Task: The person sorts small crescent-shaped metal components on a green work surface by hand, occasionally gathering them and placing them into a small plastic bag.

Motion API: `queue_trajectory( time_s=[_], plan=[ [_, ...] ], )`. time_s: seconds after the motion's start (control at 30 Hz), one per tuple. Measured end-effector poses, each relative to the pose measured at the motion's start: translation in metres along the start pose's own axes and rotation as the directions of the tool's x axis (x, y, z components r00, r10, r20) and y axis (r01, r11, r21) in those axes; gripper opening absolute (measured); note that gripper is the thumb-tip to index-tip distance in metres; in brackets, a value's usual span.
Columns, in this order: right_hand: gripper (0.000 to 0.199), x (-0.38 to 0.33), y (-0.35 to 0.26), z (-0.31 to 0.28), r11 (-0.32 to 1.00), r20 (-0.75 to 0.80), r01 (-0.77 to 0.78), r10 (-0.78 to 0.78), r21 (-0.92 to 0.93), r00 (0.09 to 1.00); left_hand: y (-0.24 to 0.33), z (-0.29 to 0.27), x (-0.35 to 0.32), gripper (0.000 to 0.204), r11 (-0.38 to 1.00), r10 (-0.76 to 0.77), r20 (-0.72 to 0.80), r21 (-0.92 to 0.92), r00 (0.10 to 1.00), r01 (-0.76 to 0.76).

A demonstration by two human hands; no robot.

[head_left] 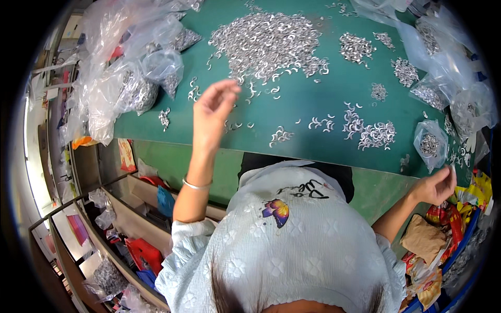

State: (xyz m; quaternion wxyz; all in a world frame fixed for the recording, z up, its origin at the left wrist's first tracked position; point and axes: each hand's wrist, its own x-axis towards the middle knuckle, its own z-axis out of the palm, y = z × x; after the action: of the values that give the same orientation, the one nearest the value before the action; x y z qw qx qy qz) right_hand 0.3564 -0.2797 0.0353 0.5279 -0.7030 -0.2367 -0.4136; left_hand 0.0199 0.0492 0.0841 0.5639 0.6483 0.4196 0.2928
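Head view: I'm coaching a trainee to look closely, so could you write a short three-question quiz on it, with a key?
1. Multiple choice: which hand is nearer the largest heap of small silver crescent-shaped metal pieces on the green tabletop?
A) Right
B) Left
C) Both equally

2. True or false: the thin silver-coloured bangle is on the person's right wrist.

3. Fill the blank: the small clear plastic bag near the right hand contains ____.

Key:
1. B: the left hand is beside the heap's near edge.
2. False: it is on the left.
3. Silver metal pieces.
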Motion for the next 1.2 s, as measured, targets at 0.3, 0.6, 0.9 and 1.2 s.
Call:
queue_trajectory(
  time_s=[0.3, 0.6, 0.9, 1.2],
  plan=[
    [0.028, -0.092, -0.164, 0.083, 0.943, 0.878, -0.068, -0.275, 0.326, 0.392, -0.057, 0.031, -0.072, 0.042, 0.809, 0.341, 0.246, 0.415, 0.908, -0.416],
    [0.023, -0.118, -0.173, 0.095, 0.932, 0.879, 0.106, -0.362, 0.347, 0.310, -0.075, 0.046, -0.064, 0.049, 0.782, 0.396, 0.219, 0.428, 0.892, -0.452],
    [0.025, -0.116, -0.170, 0.078, 0.941, 0.890, 0.141, -0.337, 0.308, 0.308, -0.072, 0.062, -0.059, 0.034, 0.683, 0.462, 0.335, 0.456, 0.821, -0.570],
    [0.028, -0.119, -0.166, 0.073, 0.971, 0.872, 0.154, -0.234, 0.184, 0.430, -0.060, 0.063, -0.060, 0.039, 0.666, 0.472, 0.328, 0.476, 0.818, -0.575]
  ],
)
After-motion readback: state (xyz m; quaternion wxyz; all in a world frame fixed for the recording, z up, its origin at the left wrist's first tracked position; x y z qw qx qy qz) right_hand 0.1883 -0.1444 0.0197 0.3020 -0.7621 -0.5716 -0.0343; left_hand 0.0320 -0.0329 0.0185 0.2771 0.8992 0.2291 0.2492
